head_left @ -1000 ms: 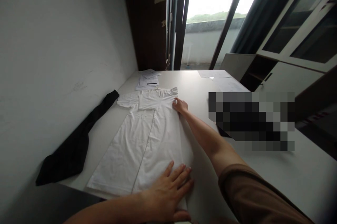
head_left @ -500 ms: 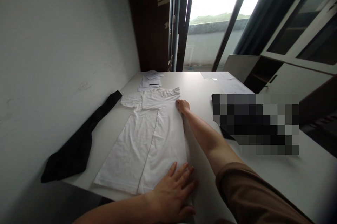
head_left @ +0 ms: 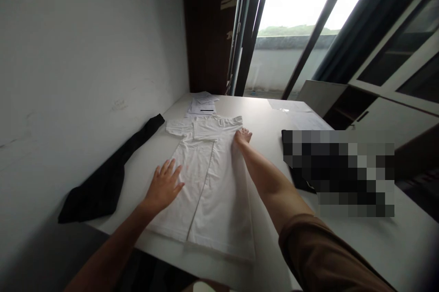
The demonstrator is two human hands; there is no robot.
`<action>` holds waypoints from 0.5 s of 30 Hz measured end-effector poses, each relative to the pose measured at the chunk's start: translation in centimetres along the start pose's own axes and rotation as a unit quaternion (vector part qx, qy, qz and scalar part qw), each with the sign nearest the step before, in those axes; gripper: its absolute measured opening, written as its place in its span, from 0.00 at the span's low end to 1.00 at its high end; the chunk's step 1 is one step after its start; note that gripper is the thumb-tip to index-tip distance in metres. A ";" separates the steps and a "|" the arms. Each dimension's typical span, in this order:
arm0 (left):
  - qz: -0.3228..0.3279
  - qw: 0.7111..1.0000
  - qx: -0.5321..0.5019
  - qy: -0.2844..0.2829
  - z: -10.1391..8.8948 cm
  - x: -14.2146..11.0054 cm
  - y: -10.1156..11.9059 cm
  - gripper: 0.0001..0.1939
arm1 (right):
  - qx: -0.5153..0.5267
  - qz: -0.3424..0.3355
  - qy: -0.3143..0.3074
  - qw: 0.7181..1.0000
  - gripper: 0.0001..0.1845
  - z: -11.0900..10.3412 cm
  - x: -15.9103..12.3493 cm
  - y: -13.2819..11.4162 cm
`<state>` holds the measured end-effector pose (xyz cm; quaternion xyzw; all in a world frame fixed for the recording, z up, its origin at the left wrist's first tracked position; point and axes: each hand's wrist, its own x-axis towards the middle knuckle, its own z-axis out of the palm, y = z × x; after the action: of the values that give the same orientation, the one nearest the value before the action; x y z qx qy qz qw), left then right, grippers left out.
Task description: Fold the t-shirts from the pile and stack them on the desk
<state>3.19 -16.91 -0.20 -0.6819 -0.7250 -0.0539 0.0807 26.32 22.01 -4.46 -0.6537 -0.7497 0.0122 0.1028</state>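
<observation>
A white T-shirt (head_left: 228, 205) lies folded lengthwise on the table, its collar end away from me and its hem near the front edge. A line runs down its middle where one layer ends, and short sleeves lie toward the left. My left hand (head_left: 164, 184) is over the shirt's left edge, fingers spread, holding nothing; whether it touches the cloth I cannot tell. Beyond it, my right hand (head_left: 243, 135) is at the shirt's upper right edge, below the collar. Its fingers look apart and point rightward, with the thumb side by the fabric.
The white table (head_left: 247, 105) meets a wall on the left. A black garment (head_left: 99, 182) lies along that wall. Papers (head_left: 203, 103) rest at the far left, more sheets (head_left: 291, 108) at the far right. A dark item (head_left: 302, 180), partly pixelated, lies on the right.
My left hand has moved from the shirt's lower right side up and left to its left edge. My right hand stays by the upper right edge, its fingers now looser. The view has shifted slightly.
</observation>
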 end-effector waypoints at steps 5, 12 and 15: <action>-0.092 0.995 0.025 0.010 1.2 -3.4 -3.9 0.26 | 0.035 -0.130 0.045 0.990 0.19 0.4 -1.7 -8.3; -0.128 0.991 0.004 0.029 3.6 -4.3 -4.7 0.23 | 0.124 -0.321 -0.031 0.938 0.23 1.9 -5.9 -23.0; -0.132 0.990 -0.032 0.042 4.1 -4.0 -5.0 0.22 | 0.116 -0.309 -0.057 0.942 0.29 3.4 -7.2 -27.3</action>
<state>-1.75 -20.39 -4.82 -0.5793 -0.8028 -0.1156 0.0811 -0.03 11.40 -4.63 -0.3719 -0.9126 0.1044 0.1340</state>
